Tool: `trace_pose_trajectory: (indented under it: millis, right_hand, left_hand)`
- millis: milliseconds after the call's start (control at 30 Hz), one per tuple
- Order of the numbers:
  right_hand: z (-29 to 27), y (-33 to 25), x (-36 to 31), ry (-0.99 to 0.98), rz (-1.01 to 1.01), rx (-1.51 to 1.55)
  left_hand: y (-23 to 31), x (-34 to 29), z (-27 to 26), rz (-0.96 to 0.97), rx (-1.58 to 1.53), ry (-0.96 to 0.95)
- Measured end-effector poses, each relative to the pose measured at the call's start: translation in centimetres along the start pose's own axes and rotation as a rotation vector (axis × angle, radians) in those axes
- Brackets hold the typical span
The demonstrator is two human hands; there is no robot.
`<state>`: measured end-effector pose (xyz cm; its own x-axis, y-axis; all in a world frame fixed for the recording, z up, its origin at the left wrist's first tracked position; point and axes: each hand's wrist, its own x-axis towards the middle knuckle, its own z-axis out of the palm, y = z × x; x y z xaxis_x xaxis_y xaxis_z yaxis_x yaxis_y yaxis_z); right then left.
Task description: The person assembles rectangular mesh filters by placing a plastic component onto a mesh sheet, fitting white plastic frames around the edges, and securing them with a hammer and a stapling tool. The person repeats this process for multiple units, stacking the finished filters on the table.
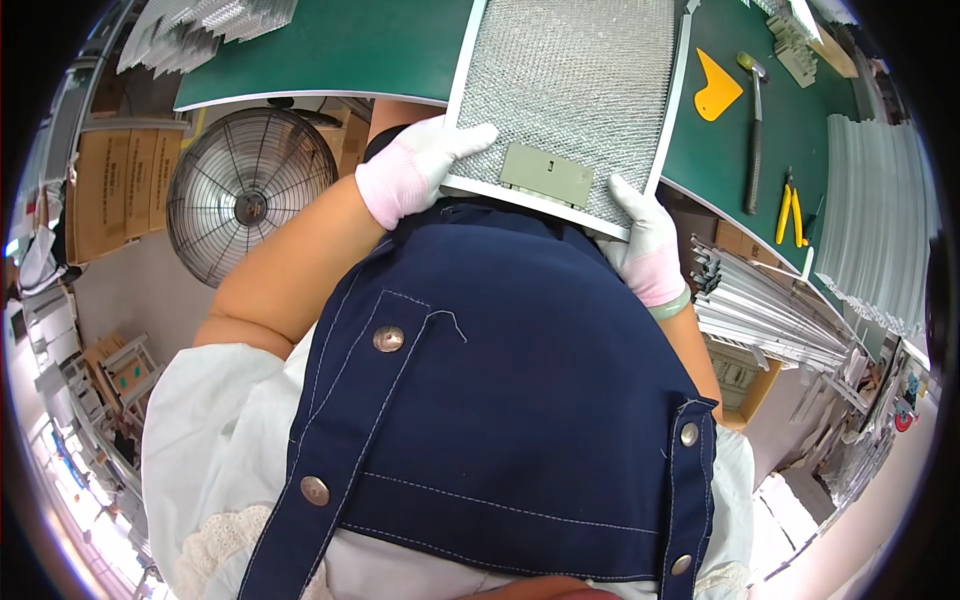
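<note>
A framed metal mesh filter panel (pixel 575 75) lies on the green table and reaches over its front edge toward my body. My gloved left hand (pixel 425 160) grips the frame's near left corner, its thumb stretched over the mesh. At the near right corner my gloved right hand (pixel 643 230) holds the frame with the thumb on top; its other fingers are hidden below. A grey-green plastic plate (pixel 546 175) sits on the panel along its near edge, between my hands.
On the green table (pixel 330 60) to the right lie a yellow scraper (pixel 716 86), a hammer (pixel 754 140) and yellow-handled pliers (pixel 791 213). Stacked metal strips (pixel 875 220) stand at far right; pleated mesh sheets (pixel 205 30) at far left. A fan (pixel 250 205) stands left, below the table.
</note>
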<state>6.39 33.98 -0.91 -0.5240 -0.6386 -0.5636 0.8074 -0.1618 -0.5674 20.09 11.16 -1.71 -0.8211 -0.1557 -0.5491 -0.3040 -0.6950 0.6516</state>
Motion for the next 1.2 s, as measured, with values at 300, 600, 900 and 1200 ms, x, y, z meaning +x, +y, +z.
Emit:
trace_pose_trajectory:
  millis: [300, 600, 900, 1200]
  right_hand:
    - [-1.5, 0.3, 0.3, -0.017, -0.013, -0.069]
    - [-0.6, -0.6, 0.3, -0.028, 0.087, -0.230]
    - [-3.5, 0.1, 1.2, -0.086, -0.014, -0.290]
    - [-2.0, 0.2, 0.5, -0.019, 0.102, 0.012]
  left_hand:
    - [-1.6, 0.4, -2.0, 0.267, 0.251, -0.026]
    - [-0.1, 0.0, 0.3, -0.024, -0.149, 0.009]
    - [-0.5, 0.1, 0.0, -0.014, -0.147, 0.105]
    - [-2.3, 2.4, -6.0, 0.422, 0.716, -0.212]
